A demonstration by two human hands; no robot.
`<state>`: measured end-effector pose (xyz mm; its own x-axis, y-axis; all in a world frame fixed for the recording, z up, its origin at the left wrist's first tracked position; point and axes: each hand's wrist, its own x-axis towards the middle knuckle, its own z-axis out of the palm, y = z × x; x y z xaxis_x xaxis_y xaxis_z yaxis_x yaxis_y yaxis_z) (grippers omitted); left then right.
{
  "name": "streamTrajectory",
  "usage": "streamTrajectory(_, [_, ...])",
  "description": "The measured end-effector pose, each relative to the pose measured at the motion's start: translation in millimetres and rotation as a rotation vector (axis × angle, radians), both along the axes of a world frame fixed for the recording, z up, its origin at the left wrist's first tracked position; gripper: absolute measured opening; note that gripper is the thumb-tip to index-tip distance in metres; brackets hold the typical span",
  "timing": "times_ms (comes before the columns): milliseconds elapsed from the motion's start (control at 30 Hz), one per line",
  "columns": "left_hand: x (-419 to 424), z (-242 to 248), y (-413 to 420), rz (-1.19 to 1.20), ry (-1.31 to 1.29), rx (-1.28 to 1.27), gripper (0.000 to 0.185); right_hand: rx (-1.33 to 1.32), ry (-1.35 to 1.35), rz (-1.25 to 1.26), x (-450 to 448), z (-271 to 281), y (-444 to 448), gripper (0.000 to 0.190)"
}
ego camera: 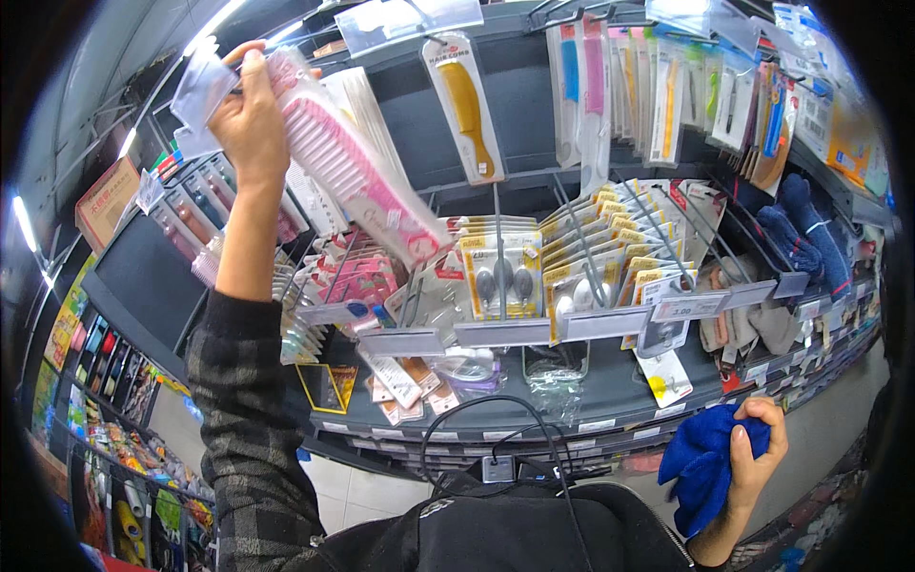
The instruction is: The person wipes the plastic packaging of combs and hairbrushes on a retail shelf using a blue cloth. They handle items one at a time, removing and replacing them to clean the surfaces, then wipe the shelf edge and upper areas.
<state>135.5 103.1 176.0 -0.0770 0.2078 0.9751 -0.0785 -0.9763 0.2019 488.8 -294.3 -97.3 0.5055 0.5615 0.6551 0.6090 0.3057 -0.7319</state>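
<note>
My left hand (254,125) is raised at the upper left, its fingers at the top of a pink comb in a clear package (350,171), near the end of a display hook with a clear tag holder (204,96). Whether the fingers grip the package or the hook cannot be told. The comb package slants down to the right over the hanging goods. At the lower right, my right hand (758,443) holds a bunched blue cloth (704,465) away from the shelf. A yellow comb in a package (465,114) hangs at the top middle.
Carded hooks (500,279) hang in rows on metal prongs with price-tag strips (511,333). Below lies a dark shelf (615,386) with loose packages. Blue gloves (815,229) hang at the right. A cardboard box (107,204) stands at the left. A black cable (493,407) loops before my chest.
</note>
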Motion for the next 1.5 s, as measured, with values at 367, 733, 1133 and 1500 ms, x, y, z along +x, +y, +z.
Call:
streamTrajectory(367, [17,-2,62,0.337,0.047,0.100,0.016,-0.058,0.156,-0.188,20,-37,-36,0.025])
streamTrajectory(733, [13,22,82,1.366,0.387,0.334,0.020,-0.111,0.270,-0.156,13,-62,-18,0.024])
streamTrajectory(1133, [2,48,107,1.297,0.463,0.353,0.023,-0.167,0.316,-0.123,11,-65,4,0.022])
streamTrajectory(1500, [-17,40,104,0.891,0.428,-0.091,0.018,-0.197,0.406,-0.074,9,-81,19,0.021])
